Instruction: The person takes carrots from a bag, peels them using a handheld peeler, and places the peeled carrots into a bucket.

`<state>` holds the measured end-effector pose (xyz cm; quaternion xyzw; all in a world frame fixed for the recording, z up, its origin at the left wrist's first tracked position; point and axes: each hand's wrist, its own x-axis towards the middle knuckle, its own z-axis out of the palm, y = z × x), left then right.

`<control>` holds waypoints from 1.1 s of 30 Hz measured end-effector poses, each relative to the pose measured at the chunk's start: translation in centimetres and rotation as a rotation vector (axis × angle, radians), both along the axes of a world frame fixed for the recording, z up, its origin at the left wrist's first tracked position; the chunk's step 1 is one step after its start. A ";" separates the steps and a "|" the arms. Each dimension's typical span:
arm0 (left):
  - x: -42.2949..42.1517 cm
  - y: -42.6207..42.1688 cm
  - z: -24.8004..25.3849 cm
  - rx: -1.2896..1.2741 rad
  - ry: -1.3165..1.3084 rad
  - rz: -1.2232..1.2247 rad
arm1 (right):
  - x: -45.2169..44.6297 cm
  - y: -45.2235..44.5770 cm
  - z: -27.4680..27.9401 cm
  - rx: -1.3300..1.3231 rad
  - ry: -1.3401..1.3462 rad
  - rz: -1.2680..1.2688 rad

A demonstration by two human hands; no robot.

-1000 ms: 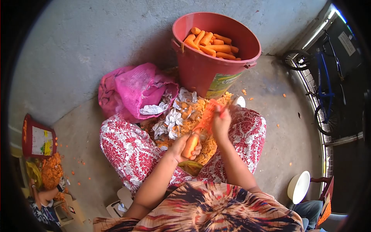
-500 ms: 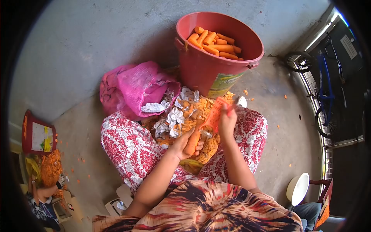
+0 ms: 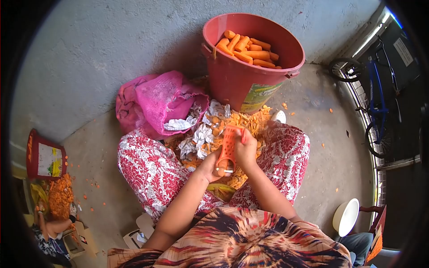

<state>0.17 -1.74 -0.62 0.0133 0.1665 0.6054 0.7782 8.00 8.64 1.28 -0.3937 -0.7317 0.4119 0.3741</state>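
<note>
My left hand (image 3: 208, 169) is closed around a carrot (image 3: 221, 171), low between my knees. In my right hand (image 3: 246, 151) is an orange-red plastic peeler (image 3: 229, 139) with a perforated body. The peeler's blade end lies over the near end of the carrot and hides much of it. Beneath both hands spreads a heap of carrot peelings (image 3: 243, 119), mixed with crumpled newspaper (image 3: 203, 135). A bit of yellow plastic (image 3: 221, 191) shows at the near side of the heap.
Beyond the heap stands a big red bucket (image 3: 241, 85) with peeled carrots (image 3: 257, 54) inside. A pink mesh sack (image 3: 149, 102) lies to its left. At far left, another person (image 3: 49, 230) sits near a smaller bucket (image 3: 47, 156). A white basin (image 3: 346, 217) and bicycle (image 3: 377, 107) are at right.
My right hand has brought the peeler down and toward me, from above the carrot onto its near end. My left hand still holds the carrot.
</note>
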 end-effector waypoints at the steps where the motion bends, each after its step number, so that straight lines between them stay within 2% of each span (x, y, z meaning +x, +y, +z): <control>1: 0.0 -0.1 -0.2 -0.002 -0.029 -0.059 | 0.2 0.9 -0.2 0.052 0.001 -0.028; 3: 0.2 -0.4 -0.4 -0.005 -0.088 -0.176 | 0.6 4.5 -1.2 0.099 0.017 -0.210; 4: 0.4 -0.5 -0.4 -0.050 -0.076 -0.161 | 0.9 6.4 -1.4 0.131 -0.053 -0.320; 5: 0.5 -0.5 -0.2 -0.094 -0.062 -0.148 | 1.1 7.4 -0.4 0.122 0.023 -0.438; 6: 0.6 -0.6 -0.2 -0.138 -0.045 -0.133 | 1.7 8.4 -0.2 -0.019 0.081 -0.464; 8: 0.8 -0.4 -0.3 -0.293 0.131 0.078 | 1.4 7.2 2.7 -0.166 0.217 -0.420; 10: 0.8 -0.1 0.8 -0.359 0.202 0.203 | 1.2 5.9 1.5 -0.266 0.333 -0.257; 11: 0.3 -0.3 -1.3 -0.126 0.048 0.153 | 1.2 5.4 -0.2 -0.180 0.184 -0.225; 12: 0.3 -0.1 -1.4 -0.160 0.050 0.161 | 0.8 3.6 0.8 -0.196 0.140 -0.147; 13: 0.5 0.2 -1.4 -0.195 0.052 0.166 | 0.3 1.5 2.8 -0.348 0.214 -0.088; 16: 0.6 0.2 -0.8 -0.254 0.047 0.202 | 0.0 -0.2 1.0 -0.184 0.146 0.061; 21: 0.9 0.3 0.4 -0.332 0.038 0.251 | 0.1 -0.6 0.7 -0.068 0.032 0.071; 22: 0.8 0.2 -0.2 -0.261 0.064 0.201 | 0.1 -0.6 0.7 -0.060 0.019 0.070; 24: 0.3 -0.2 -1.7 -0.119 0.117 0.099 | 0.1 0.1 0.9 0.121 0.036 -0.031; 25: 0.3 -0.4 -1.7 -0.153 0.123 0.072 | 0.1 0.8 1.1 0.211 0.045 -0.081; 27: 0.4 -0.9 -1.3 -0.223 0.136 0.019 | 1.0 5.5 -1.3 0.081 -0.075 -0.291; 29: 0.8 -1.1 -0.9 -0.272 0.168 0.013 | 1.7 8.9 -2.0 0.168 0.033 -0.456; 30: 0.8 -1.1 -0.8 -0.292 0.186 0.011 | 2.1 8.5 0.2 0.086 -0.010 -0.459; 31: 0.6 -1.0 -1.1 -0.199 0.135 0.041 | 2.0 8.3 0.2 0.025 0.069 -0.406; 33: 0.4 -0.6 -0.6 -0.196 0.156 0.096 | 1.7 6.7 0.8 -0.130 0.165 -0.302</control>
